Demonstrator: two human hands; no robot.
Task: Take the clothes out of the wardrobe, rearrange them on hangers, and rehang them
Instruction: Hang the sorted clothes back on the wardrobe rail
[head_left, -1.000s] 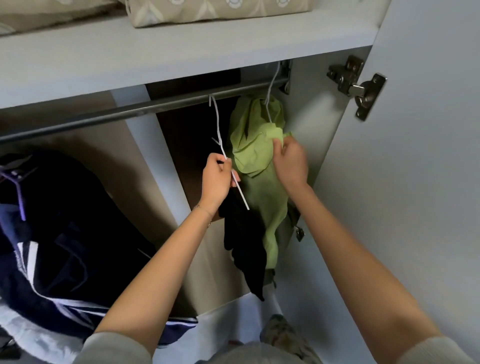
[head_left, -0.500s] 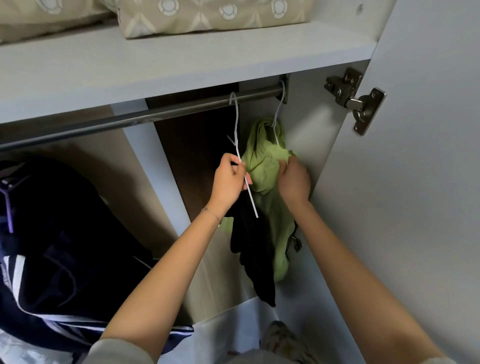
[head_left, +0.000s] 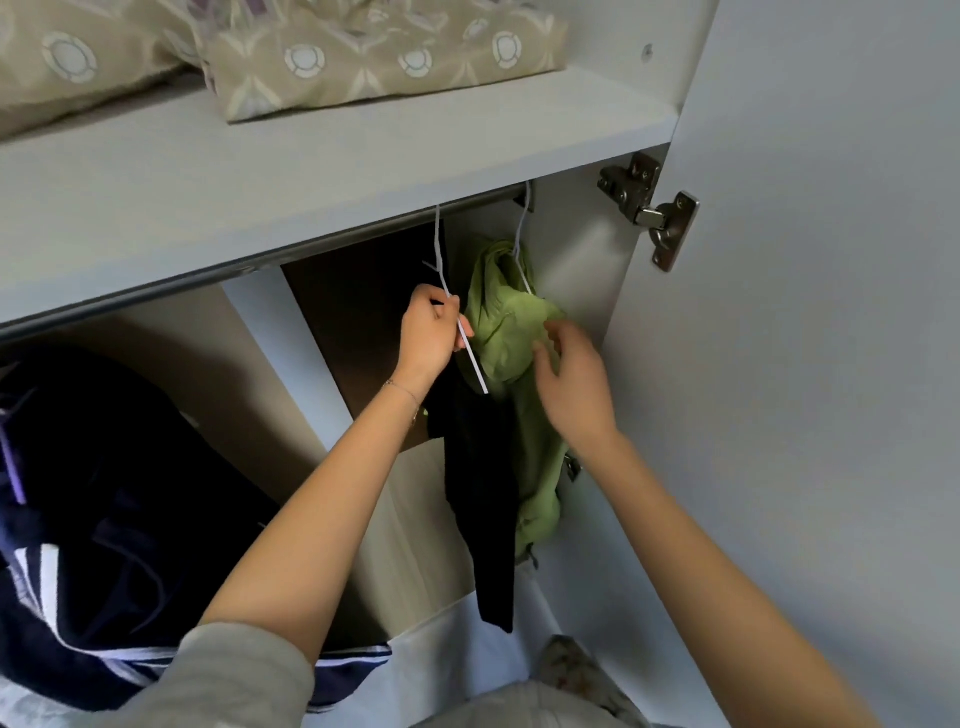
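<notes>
Clothes are hanging at the right end of the wardrobe rail: a green garment on one white hanger, and a black garment drooping just beside it. We are gripping a second white hanger in our left hand, while our right hand is hovering apart from it at the green cloth, fingers loose and spread, holding nothing.

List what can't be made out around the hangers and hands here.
Head view only.
- The white hanger: its hook top is hidden behind the shelf edge.
- The black garment: its hold on the hanger is covered by the left hand.
- The right hand: motion blur hides whether it touches the green garment.
- The navy clothes: cut off by the left frame edge.
</notes>
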